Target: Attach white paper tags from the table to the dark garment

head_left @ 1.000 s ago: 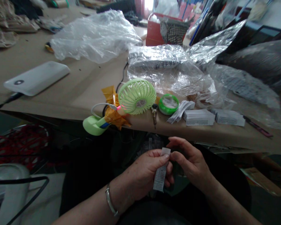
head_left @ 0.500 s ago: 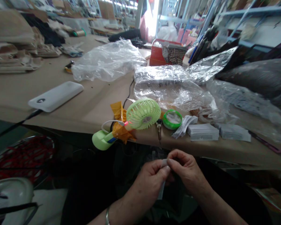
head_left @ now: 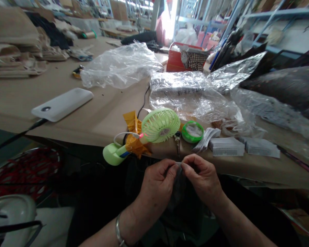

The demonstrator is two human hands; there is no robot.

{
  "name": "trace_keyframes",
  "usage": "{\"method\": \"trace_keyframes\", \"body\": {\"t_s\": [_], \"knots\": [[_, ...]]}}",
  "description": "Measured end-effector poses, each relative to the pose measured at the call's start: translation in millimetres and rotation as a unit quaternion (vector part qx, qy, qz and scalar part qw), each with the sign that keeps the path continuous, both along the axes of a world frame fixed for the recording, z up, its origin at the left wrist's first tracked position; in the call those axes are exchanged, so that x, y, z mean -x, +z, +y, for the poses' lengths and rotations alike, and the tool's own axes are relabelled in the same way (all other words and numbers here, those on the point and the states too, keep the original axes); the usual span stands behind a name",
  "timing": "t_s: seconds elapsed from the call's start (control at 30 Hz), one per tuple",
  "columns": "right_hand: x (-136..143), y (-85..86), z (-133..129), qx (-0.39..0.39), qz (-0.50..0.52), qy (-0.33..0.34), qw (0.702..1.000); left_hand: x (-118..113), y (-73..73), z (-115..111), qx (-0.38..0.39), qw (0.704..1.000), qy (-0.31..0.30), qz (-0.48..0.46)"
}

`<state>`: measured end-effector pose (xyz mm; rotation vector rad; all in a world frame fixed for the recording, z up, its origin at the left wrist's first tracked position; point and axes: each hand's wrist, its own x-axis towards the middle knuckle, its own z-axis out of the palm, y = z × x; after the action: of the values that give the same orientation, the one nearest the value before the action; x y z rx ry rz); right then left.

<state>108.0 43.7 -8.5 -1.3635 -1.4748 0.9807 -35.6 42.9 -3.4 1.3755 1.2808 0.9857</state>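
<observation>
My left hand and my right hand meet just below the table's front edge, with thumbs and fingers pinched together. Between their fingertips is a small white strip, mostly covered by the fingers. A dim, pale part hangs under it, too dark to make out. Beyond the hands, on the table edge, lies a small tool with a metal tip. To its right are a green round container, a loose bunch of white slips and two stacks of printed white labels.
A light-green fan is fixed to the edge with orange tape. A white power bank lies left, its cable trailing down. Clear plastic bags, a red box and folded beige cloth stand farther back.
Both hands have risen slightly toward the table edge, still pinching the white strip. The left hand has shifted a little left, and the strip's hanging end shows less clearly.
</observation>
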Motion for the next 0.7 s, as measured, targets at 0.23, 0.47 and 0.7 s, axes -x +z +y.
{"method": "trace_keyframes", "body": {"t_s": [0.23,0.47,0.7], "knots": [[-0.5,-2.5,4.5,-0.032,-0.045,0.000,0.998,0.0,-0.3,4.4,-0.023,0.999,0.000,0.039],[-2.0,-4.9,5.9,-0.037,-0.040,-0.006,0.999,-1.6,-2.1,7.6,-0.024,0.999,0.011,0.034],[-1.8,-6.9,7.9,-0.046,-0.040,0.000,0.998,-2.1,-2.9,10.4,-0.022,0.999,0.020,0.034]]}}
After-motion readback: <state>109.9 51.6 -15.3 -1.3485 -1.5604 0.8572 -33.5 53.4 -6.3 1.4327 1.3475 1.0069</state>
